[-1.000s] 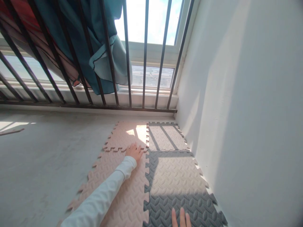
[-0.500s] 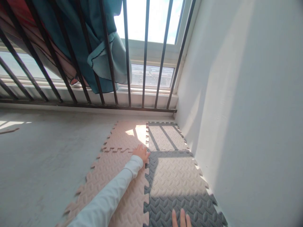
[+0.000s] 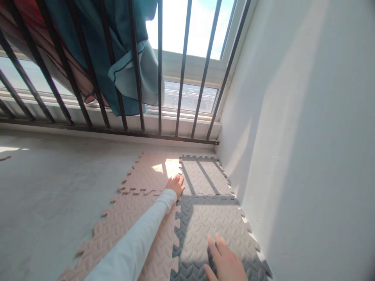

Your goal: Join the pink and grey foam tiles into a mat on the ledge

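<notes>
My left hand [image 3: 176,185] lies flat with spread fingers on the seam where the far pink foam mat tile [image 3: 140,173] meets the far grey foam mat tile [image 3: 209,177]. Its long white sleeve crosses the near pink tile [image 3: 108,242]. Over the near grey tile [image 3: 213,222] is my right hand [image 3: 227,261], fingers apart and holding nothing; whether it touches the foam I cannot tell. All these tiles have jagged interlocking edges and a raised leaf-like pattern. The pink and grey tiles lie side by side, with toothed edges along the seam between them.
A white wall [image 3: 316,175] rises along the right side of the tiles. Dark railing bars [image 3: 159,78] stand before a window [image 3: 193,27], with a teal cloth [image 3: 120,70] hanging behind them. Pale bare floor [image 3: 52,203] stretches left, with a thin brown strip [image 3: 5,158] on it.
My right hand has come further into view, moving forward over the near grey tile. My left hand has shifted slightly up along the seam, and the view has tilted a little.
</notes>
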Available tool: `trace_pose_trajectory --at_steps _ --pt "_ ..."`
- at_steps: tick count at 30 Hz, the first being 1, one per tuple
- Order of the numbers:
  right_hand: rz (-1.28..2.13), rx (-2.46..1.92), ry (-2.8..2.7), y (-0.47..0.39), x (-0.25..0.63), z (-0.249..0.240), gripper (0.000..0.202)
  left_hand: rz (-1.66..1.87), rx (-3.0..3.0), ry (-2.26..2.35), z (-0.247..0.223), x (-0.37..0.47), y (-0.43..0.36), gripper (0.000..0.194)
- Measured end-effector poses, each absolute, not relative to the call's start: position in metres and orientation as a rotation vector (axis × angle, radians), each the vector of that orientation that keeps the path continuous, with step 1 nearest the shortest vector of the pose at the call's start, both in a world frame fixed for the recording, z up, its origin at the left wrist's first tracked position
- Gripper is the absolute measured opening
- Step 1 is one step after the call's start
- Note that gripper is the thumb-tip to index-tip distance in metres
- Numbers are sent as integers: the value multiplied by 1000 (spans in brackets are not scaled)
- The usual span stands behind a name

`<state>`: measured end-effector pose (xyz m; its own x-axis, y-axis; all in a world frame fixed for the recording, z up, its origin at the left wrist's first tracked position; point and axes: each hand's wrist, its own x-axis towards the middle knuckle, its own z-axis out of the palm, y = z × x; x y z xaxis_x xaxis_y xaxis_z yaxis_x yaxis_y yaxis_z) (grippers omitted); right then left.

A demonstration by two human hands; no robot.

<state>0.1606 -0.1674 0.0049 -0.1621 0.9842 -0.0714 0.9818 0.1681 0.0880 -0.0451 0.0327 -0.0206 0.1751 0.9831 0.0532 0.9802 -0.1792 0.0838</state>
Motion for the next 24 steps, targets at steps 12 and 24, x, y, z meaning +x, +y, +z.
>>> trace_pose_trajectory --at_steps 12,24 --pt "-237 2228 1859 -11 157 20 66 152 2241 2172 -15 -40 58 52" --pt "-238 2125 1868 4 155 21 74 282 2024 2248 -11 -38 118 46"
